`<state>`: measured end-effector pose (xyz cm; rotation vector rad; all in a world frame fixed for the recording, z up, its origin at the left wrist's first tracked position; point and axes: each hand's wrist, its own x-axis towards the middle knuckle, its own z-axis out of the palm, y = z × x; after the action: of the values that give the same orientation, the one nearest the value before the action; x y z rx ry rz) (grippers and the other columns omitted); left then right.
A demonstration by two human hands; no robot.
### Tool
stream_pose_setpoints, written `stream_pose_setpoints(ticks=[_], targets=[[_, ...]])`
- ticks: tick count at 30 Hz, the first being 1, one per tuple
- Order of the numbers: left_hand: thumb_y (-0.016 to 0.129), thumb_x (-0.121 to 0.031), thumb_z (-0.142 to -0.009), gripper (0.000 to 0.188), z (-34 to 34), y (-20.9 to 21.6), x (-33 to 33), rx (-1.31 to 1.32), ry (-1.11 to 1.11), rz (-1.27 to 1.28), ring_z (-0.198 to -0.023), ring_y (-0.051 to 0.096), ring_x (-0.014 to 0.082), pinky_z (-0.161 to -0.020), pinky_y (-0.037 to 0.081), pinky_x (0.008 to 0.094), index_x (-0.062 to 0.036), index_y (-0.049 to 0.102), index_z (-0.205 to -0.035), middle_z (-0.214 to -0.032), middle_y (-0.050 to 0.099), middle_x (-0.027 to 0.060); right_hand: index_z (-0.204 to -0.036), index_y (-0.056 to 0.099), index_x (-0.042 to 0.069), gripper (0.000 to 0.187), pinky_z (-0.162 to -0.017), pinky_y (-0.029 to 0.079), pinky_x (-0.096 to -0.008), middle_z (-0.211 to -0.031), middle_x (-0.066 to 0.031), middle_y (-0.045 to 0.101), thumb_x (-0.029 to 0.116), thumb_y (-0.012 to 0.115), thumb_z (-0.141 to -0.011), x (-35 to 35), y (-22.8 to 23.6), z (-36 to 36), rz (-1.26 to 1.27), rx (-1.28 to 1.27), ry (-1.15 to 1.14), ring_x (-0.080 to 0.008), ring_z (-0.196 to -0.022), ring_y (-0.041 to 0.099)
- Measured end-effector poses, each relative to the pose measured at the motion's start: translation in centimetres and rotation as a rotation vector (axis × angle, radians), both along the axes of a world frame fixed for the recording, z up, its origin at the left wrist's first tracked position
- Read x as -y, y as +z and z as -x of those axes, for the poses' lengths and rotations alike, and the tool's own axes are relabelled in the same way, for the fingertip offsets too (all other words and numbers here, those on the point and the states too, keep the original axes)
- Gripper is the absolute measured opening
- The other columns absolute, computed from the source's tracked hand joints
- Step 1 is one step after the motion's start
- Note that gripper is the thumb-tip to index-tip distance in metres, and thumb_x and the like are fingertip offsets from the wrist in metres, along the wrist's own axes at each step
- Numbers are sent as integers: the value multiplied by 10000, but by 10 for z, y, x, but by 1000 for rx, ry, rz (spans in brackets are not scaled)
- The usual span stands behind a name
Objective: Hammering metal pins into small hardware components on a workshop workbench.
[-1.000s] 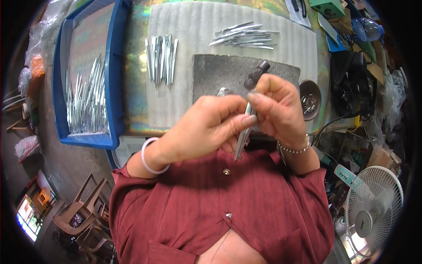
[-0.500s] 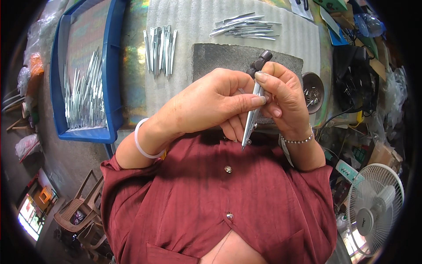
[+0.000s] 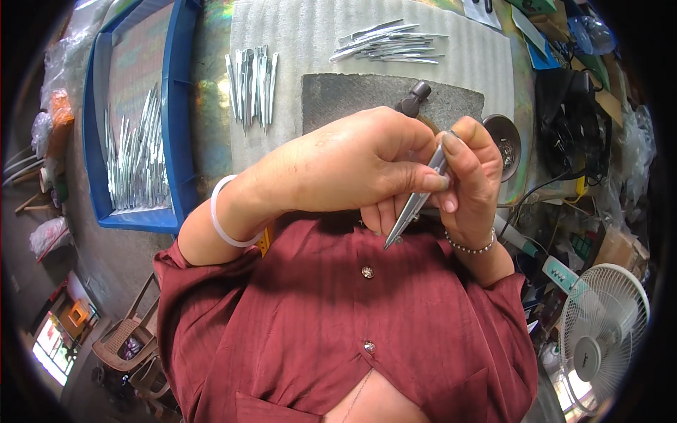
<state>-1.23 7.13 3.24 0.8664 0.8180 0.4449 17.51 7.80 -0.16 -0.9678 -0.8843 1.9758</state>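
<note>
Both hands, left hand [image 3: 345, 169] and right hand [image 3: 469, 180], pinch a slim pointed silver metal tweezer [image 3: 416, 201] above the grey stone slab [image 3: 352, 99] (apparently inspecting it; careful fingertip adjustment likely follows).

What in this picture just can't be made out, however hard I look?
Head view:
- Upper end of the metal tweezers: covered by left hand and right hand.
- Dark-handled tool: lower part behind the left hand.
- Small round bowl: contents too small.
- Blue tray: top cut by the picture's rim.
</note>
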Motion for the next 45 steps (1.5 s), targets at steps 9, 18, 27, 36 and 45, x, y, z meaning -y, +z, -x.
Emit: stream_pose_setpoints(ticks=[9,18,27,36,45], targets=[[574,-245,-930,257,-15,1,-12,54,-109,89,-539,640,127,-451,509,208,-9,536,-835,-657,627,63,-859,511,44,89,-350,309,-145,-739,-40,569,102,542,-919,5,2,-15,-111,-128,-112,-6,-431,394],[563,-266,-936,265,-19,0,-16,71,-41,99,-520,634,134,-448,508,210,-15,549,-852,-633,622,65,-776,490,66,175,-328,309,-167,-601,-7,519,126,551,-928,-3,-2,-16,87,-157,-128,-20,-371,389],[553,-254,-944,263,-12,-11,-13,112,0,20,-470,603,109,-411,464,193,-22,548,-821,-593,607,47,-832,497,54,143,-331,293,-155,-625,12,500,139,508,-946,5,-8,-4,-13,-179,-141,1,-362,340],[557,-272,-942,287,-3,-13,-6,98,5,-23,-438,584,94,-378,417,179,-35,545,-782,-575,605,40,-798,482,70,163,-353,325,-176,-605,-6,516,129,531,-942,10,-9,6,0,-201,-152,-28,-383,402],[554,-270,-944,289,4,-19,1,121,20,-38,-423,569,86,-366,399,178,-31,547,-783,-563,599,40,-794,487,74,172,-350,318,-171,-602,-5,518,146,540,-941,15,-10,13,-14,-175,-150,-30,-378,400]])
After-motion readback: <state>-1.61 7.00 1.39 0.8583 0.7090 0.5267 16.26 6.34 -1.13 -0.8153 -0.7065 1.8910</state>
